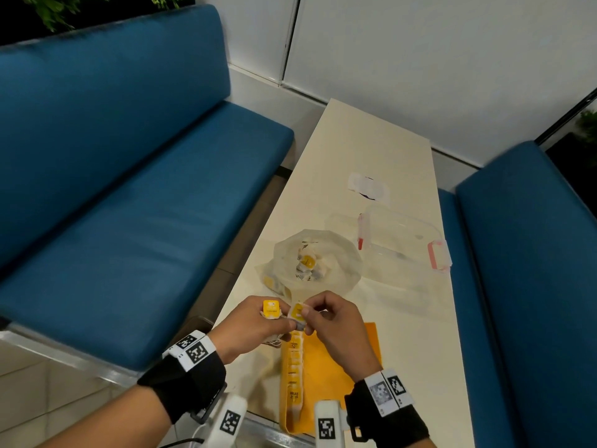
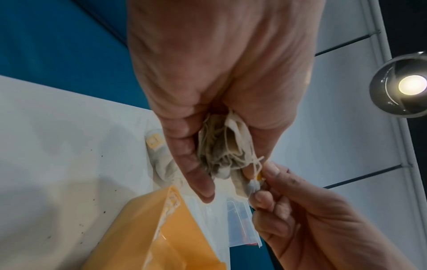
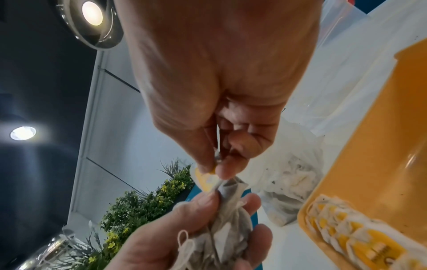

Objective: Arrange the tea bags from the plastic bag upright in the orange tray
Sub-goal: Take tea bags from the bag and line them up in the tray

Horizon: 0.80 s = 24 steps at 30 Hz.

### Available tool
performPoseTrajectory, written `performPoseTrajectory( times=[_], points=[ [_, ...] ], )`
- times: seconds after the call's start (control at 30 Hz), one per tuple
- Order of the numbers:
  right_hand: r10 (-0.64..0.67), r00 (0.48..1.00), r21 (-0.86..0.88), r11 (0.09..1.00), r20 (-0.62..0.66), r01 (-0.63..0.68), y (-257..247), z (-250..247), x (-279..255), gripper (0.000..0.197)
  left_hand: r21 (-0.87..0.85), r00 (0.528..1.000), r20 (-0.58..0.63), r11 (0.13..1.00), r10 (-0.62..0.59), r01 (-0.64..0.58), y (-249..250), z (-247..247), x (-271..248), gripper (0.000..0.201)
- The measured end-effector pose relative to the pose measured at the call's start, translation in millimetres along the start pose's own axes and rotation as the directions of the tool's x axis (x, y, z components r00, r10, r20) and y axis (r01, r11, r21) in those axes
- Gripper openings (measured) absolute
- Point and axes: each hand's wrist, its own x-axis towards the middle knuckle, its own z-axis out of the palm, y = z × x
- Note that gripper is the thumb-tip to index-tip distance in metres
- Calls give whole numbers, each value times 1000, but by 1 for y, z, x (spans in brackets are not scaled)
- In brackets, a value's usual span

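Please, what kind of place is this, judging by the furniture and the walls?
Probably a booth in a café or canteen, though that is a guess: two blue padded benches face each other across a narrow cream table, white wall panels close the corner, and round ceiling lamps hang above.

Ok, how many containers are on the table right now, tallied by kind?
plastic bag: 1
orange tray: 1
clear box with pink clasps: 1
Total: 3
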Motion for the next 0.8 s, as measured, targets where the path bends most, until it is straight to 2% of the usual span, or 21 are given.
performPoseTrajectory(
  times=[0.1, 0.2, 0.3, 0.57, 0.7, 0.8],
  points=[
    [-9, 1000, -25, 1000, -4, 9, 3, -5, -1, 9, -3, 999, 20, 1000, -24, 25, -3, -1, -2, 13],
    [-84, 995, -78, 994, -50, 80, 2, -17, -3, 10, -8, 999, -9, 999, -51, 51, -9, -4, -4, 15],
    [-105, 991, -201, 972, 84, 120, 6, -22, -7, 18, -17, 996, -51, 997, -80, 79, -15, -10, -6, 14],
    [130, 986, -117, 986, 101, -118, 39, -30, -20, 11, 127, 984, -98, 979, -149, 160, -31, -12, -4, 6],
    [247, 959, -157, 962, 140, -225, 58, -24, -31, 11, 209, 976, -85, 954, -200, 214, -44, -3, -3, 12],
    [333, 917, -210, 934, 219, -289, 70, -20, -38, 9, 276, 968, -85, 928, -235, 249, -51, 5, -1, 22]
  ],
)
